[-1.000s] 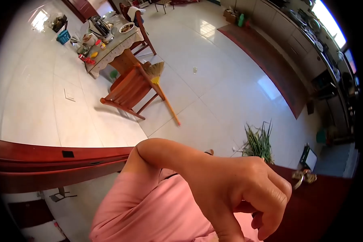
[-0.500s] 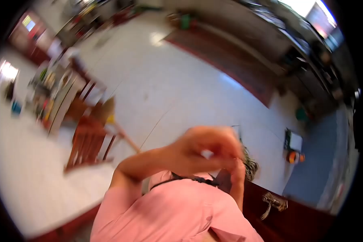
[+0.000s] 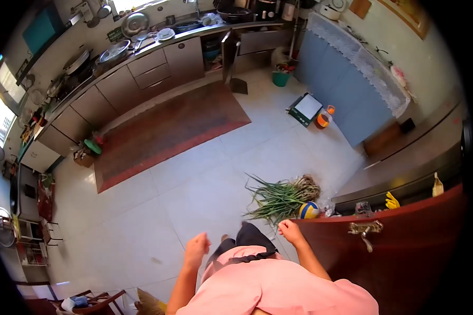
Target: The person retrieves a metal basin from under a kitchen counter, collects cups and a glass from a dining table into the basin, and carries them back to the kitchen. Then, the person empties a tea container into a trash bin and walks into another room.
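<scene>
My left hand (image 3: pixel 196 251) hangs in front of my left side, its fingers curled in and nothing visible in them. On the other side my right hand (image 3: pixel 289 232) is also curled into a loose fist, with no object showing. It is beside the near edge of a dark red door (image 3: pixel 399 252) with a metal handle (image 3: pixel 366 229); whether it touches the edge I cannot tell. Beyond that hand, a bunch of green onions (image 3: pixel 278 197) lies on the floor, with a blue, yellow and white ball (image 3: pixel 309 210) against it.
A reddish-brown mat (image 3: pixel 168 136) lies along the kitchen cabinets (image 3: pixel 142 79). Near the blue curtain (image 3: pixel 336 79) are a scale (image 3: pixel 306 109), an orange-capped bottle (image 3: pixel 325 117) and a green bucket (image 3: pixel 280 79). A wooden chair (image 3: pixel 97 302) is at lower left.
My hands were close together before my chest; now they are apart and lower. My view has swung right, bringing the cabinets, mat and green onions into clear sight.
</scene>
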Tool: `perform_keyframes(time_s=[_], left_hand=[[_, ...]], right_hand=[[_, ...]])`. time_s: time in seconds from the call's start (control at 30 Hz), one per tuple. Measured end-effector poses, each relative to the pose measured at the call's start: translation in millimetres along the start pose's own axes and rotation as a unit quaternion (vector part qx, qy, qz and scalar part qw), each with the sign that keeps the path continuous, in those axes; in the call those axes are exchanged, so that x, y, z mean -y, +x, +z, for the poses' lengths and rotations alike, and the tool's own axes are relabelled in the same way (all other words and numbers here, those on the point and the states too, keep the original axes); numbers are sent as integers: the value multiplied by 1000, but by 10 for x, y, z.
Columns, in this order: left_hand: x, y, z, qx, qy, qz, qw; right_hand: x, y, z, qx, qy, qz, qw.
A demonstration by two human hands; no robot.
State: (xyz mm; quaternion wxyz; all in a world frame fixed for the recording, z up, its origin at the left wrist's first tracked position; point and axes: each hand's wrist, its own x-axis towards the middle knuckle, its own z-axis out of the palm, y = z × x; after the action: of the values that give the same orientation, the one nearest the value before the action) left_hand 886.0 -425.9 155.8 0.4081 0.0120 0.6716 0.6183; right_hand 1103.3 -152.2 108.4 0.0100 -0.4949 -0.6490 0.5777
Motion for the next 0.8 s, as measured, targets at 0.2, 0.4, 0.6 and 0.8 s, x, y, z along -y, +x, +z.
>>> perform_keyframes(time_s=[0.2, 0.4, 0.6, 0.8], left_hand=[[-1648, 570, 233, 33, 214, 355, 909], [-2606, 1228, 0, -1, 166, 412, 896], [-2673, 1847, -263, -87, -9, 218, 972], [-2633, 2617, -470, -142, -189, 152, 960]], right_hand=[[426, 760, 401, 66, -123, -36, 990], [1473, 1992, 853, 61, -119, -183, 974], [2748, 3218, 1152, 105, -27, -228, 968], [3687, 3909, 1200, 138, 32, -210, 967]])
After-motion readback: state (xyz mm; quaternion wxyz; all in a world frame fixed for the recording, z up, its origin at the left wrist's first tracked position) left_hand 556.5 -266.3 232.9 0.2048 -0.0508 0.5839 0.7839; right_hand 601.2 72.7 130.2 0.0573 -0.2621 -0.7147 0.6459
